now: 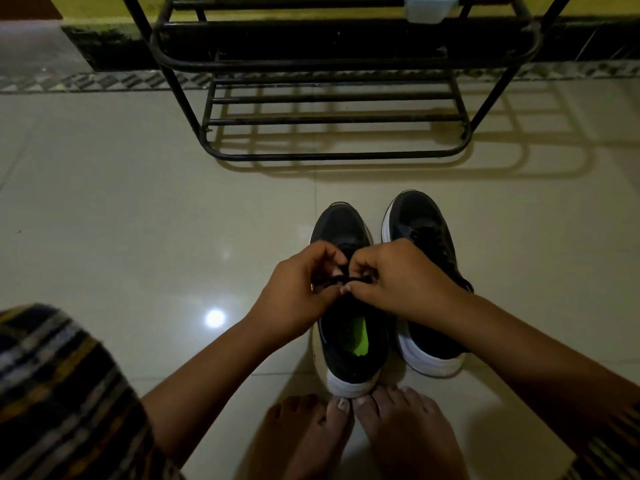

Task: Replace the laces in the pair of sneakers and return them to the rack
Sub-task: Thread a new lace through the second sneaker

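Your left hand [294,289] and right hand [401,275] meet at frame centre, each pinching the black lace [341,280] stretched between them over the left sneaker [349,341]. That sneaker stands on the tiled floor [138,220], heel touching your bare toes [349,403]. The right sneaker [426,289] stands just beside it. The black rack [332,98] occupies the upper centre, well apart.

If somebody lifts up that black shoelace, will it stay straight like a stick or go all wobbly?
Probably wobbly. The thin black shoelace already bends between the left hand and right hand, so it looks soft. It is likely very light too, since a fingertip grip is enough. The dark sneaker with the white sole would likely keep its shape.
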